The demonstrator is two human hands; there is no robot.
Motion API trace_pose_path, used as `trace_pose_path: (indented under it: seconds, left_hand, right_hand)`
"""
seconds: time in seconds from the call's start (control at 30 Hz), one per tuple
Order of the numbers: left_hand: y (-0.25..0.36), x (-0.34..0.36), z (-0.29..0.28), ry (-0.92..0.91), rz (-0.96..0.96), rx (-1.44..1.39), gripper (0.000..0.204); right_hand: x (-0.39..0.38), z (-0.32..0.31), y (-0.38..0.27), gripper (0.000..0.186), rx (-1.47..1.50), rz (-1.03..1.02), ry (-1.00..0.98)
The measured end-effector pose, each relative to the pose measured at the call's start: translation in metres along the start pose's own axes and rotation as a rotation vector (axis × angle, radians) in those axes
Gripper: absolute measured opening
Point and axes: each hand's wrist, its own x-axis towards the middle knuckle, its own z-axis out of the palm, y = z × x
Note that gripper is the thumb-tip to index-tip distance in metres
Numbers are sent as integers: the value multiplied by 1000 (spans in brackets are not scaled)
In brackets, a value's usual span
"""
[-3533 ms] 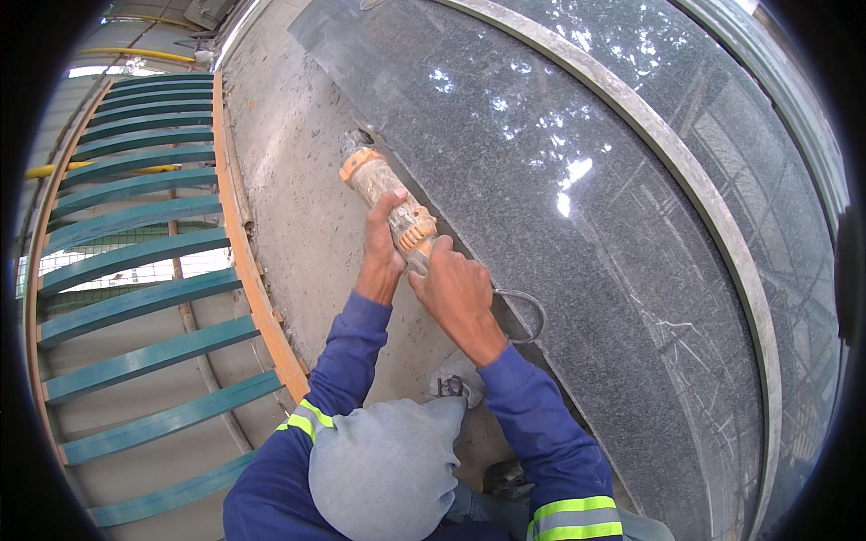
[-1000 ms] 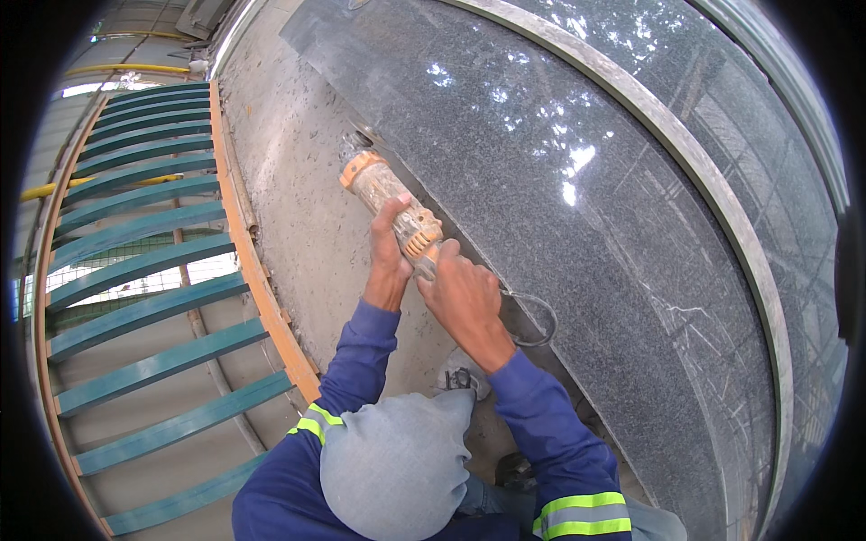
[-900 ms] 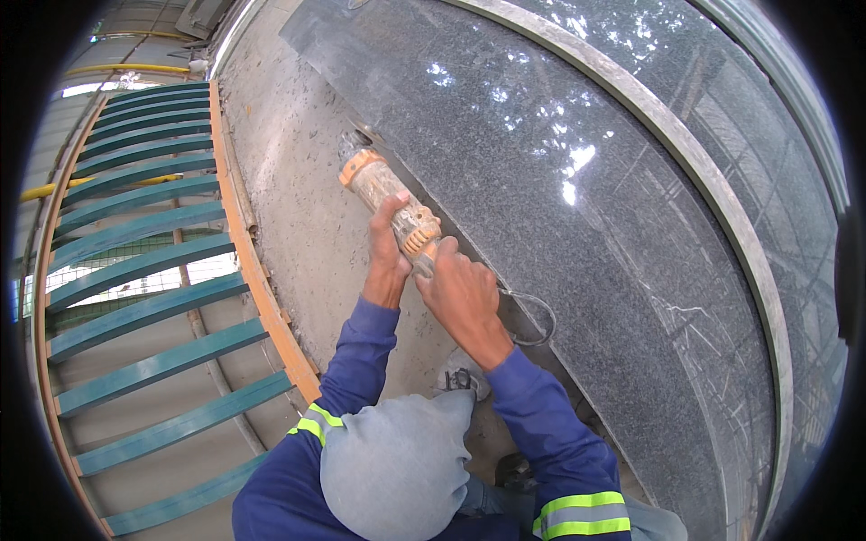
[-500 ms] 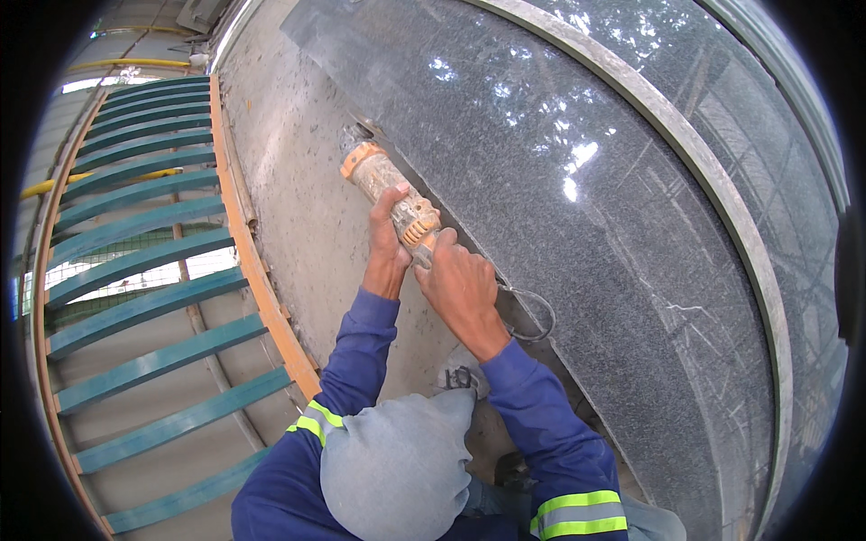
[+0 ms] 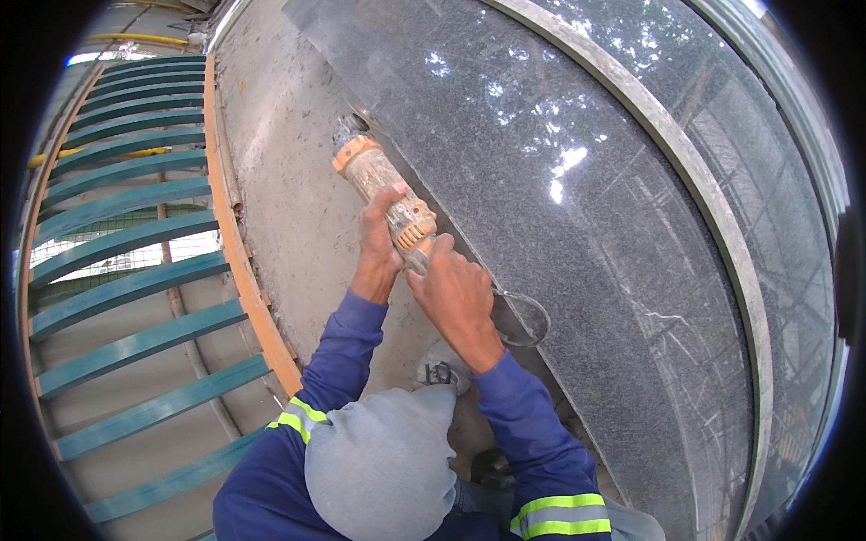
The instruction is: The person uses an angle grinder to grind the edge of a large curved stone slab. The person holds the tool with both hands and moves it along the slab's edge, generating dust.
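Note:
A dusty orange and grey angle grinder point(image 5: 372, 173) lies slantwise along the near edge of a dark speckled stone slab point(image 5: 541, 225). Around the middle of its body wraps my left hand point(image 5: 379, 236), thumb on top. My right hand point(image 5: 458, 290) is closed on the rear handle end, by the slab's edge. The tool's head point(image 5: 348, 128) points away from me; beside it, part of a disc point(image 5: 363, 114) shows at the slab edge. Whether the disc touches the stone I cannot tell. A grey cable point(image 5: 547, 317) loops out past my right wrist.
To the left stands a rack or frame with teal slats point(image 5: 135, 316) and an orange side rail point(image 5: 236, 243). Dusty concrete floor point(image 5: 280, 162) runs between it and the slab. A pale curved-looking strip point(image 5: 695, 189) crosses the dark stone at right. My shoe point(image 5: 444, 368) is below my hands.
The view has shifted a little, moving the rack and slab in the picture. Both hands keep their hold on the angle grinder, which sits slightly farther left in the picture.

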Motion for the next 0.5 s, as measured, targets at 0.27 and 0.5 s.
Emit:
trace_pose_path:
  seconds: [0.27, 0.5]
  left_hand:
    - [0, 5, -2, -10, 7, 6, 45]
    - [-2, 3, 0, -1, 6, 20, 46]
  right_hand:
    - [2, -1, 0, 42, 33, -17, 4]
    - [2, -2, 0, 41, -6, 11, -28]
